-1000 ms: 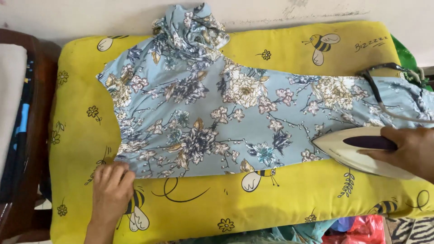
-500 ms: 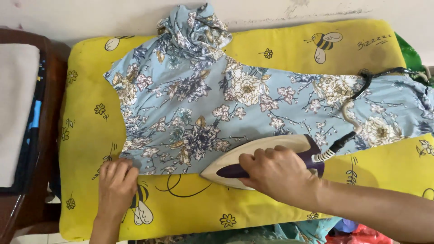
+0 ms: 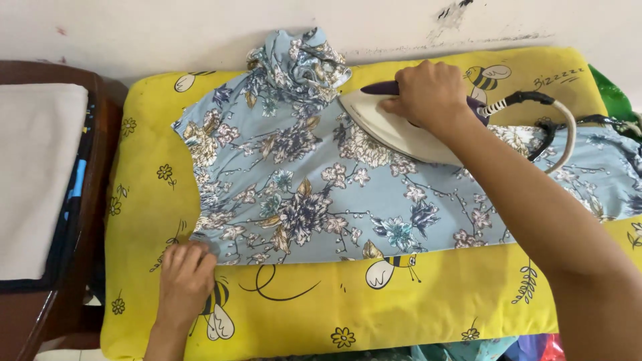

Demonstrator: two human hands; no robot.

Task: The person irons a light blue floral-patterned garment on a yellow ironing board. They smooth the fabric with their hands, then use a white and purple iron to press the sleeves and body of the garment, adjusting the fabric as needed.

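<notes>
Since shifted upward, iron [image 3: 394, 127] near collar.

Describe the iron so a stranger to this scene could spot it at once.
Start at the yellow padded cover printed with bees, then the pale blue flowered garment spread over it. On the garment's upper edge, right of its bunched-up collar, sits the iron under the right hand. It is the only hard thing there: white, pointed, with a dark purple handle and a cord.
</notes>
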